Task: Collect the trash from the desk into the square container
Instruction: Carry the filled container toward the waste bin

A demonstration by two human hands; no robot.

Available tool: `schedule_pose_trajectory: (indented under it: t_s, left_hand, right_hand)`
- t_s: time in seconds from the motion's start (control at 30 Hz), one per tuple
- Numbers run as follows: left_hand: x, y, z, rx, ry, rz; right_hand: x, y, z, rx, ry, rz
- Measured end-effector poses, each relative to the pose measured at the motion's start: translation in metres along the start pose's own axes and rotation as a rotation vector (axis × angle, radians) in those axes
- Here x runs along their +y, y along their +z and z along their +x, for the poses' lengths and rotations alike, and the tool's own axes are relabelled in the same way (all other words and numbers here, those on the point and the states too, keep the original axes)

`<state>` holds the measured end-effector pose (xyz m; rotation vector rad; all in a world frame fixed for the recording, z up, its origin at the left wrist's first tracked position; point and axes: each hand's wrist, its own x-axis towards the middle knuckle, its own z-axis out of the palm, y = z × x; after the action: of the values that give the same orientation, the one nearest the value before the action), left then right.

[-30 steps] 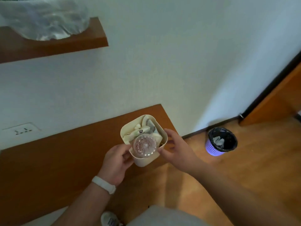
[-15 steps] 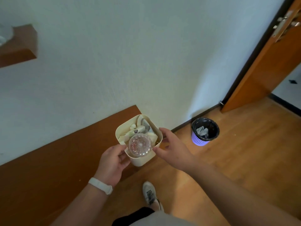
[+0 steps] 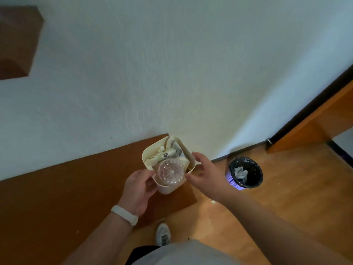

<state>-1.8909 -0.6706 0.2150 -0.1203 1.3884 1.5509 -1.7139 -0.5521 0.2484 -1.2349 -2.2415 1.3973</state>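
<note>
A cream square container (image 3: 186, 153) is held above the right end of the brown desk (image 3: 57, 197). It is full of trash: crumpled pale wrappers (image 3: 166, 154) at the back and a clear plastic bottle (image 3: 170, 172) standing in front, seen from its base. My left hand (image 3: 138, 190) grips the container's near left side. My right hand (image 3: 205, 174) touches the right rim with fingers spread around the corner.
A purple bin (image 3: 244, 173) with a black liner and crumpled paper stands on the wooden floor by the wall, right of the desk. An orange door (image 3: 315, 119) is at the far right. A wooden shelf (image 3: 17, 41) hangs at upper left. My shoe (image 3: 163, 234) shows below.
The view has swung right: the shelf slid to the left edge and the bin and door came closer to centre. Both hands keep hold of the container.
</note>
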Motion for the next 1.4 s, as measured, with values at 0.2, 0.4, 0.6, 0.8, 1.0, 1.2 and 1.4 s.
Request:
schedule_pose_trajectory:
  t_s: [0.2, 0.4, 0.6, 0.8, 1.0, 1.2, 1.4]
  left_hand:
    - [0.017, 0.007, 0.037, 0.088, -0.002, -0.018]
    - [0.017, 0.015, 0.042, 0.166, 0.011, -0.074]
    - [0.012, 0.019, 0.054, 0.337, 0.052, -0.167]
    - [0.009, 0.037, 0.055, 0.492, 0.106, -0.322]
    - [0.004, 0.033, 0.061, 0.578, 0.143, -0.464]
    - [0.003, 0.027, 0.067, 0.538, 0.154, -0.467]
    - [0.006, 0.030, 0.068, 0.664, 0.124, 0.109]
  right_hand:
    - [-0.007, -0.002, 0.050, -0.068, -0.016, -0.044]
    - [0.004, -0.003, 0.090, -0.209, -0.016, 0.001]
    - [0.018, 0.002, 0.141, -0.371, -0.093, 0.052]
    - [0.004, -0.004, 0.193, -0.598, -0.239, -0.071]
    - [-0.010, 0.009, 0.216, -0.708, -0.305, -0.085]
    - [-0.009, 0.022, 0.228, -0.619, -0.283, -0.090]
    - [-0.012, 0.023, 0.238, -0.570, -0.183, -0.048]
